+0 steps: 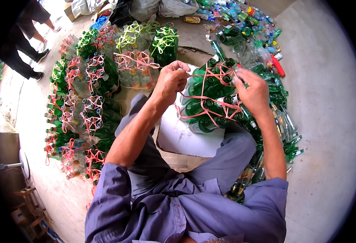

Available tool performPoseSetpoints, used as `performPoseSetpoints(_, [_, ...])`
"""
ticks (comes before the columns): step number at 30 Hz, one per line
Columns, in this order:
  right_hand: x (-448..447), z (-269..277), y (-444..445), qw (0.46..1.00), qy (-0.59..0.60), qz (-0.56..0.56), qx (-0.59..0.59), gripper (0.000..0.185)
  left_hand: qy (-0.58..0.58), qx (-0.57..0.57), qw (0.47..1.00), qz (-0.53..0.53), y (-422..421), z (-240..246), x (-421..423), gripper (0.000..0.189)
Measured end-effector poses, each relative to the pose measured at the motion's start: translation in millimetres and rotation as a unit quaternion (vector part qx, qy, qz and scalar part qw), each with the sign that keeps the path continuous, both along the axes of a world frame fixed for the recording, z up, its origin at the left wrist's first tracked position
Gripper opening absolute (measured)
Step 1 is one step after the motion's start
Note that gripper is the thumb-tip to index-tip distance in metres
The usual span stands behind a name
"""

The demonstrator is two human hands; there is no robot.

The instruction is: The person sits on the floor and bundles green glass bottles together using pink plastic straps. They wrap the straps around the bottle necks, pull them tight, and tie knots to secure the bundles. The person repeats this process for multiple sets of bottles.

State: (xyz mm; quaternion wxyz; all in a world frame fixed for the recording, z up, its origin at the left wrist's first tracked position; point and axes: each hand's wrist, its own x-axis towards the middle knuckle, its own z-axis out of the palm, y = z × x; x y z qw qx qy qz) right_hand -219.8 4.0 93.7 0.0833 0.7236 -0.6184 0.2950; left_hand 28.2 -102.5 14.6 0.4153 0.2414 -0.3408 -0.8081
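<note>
Several green glass bottles (pixel 207 125) stand bunched on a white board (pixel 184 138) between my knees. Pink plastic twine (pixel 203 88) crosses over and loops about their necks. My left hand (pixel 173 80), at the bunch's left side, pinches a strand of this twine with the fingers curled. On the opposite side, my right hand (pixel 252 89) is slightly blurred beside the bottle necks, its thumb and fingers close together at the twine. Whether a strand lies between those fingers is hard to make out.
Tied bundles of green bottles (pixel 103 73) and clear bottles (pixel 135 76) fill the floor to my left. Loose glass bottles (pixel 280 94) lie along my right side. Beyond them are heaped plastic bottles (pixel 235 12) and filled sacks (pixel 144 10). Two people's legs (pixel 23 51) show at the upper left.
</note>
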Motion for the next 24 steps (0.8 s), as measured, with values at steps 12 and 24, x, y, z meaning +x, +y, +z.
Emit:
performPoseSetpoints(12, [31, -24, -78, 0.98, 0.074, -0.097, 0.158, 0.064, -0.014, -0.037, 0.999, -0.016, 2, 1, 2, 0.011])
performPoseSetpoints(24, [14, -44, -87, 0.99, -0.02, -0.026, 0.135, 0.037, 0.088, 0.072, 0.993, 0.034, -21, 1, 4, 0.019])
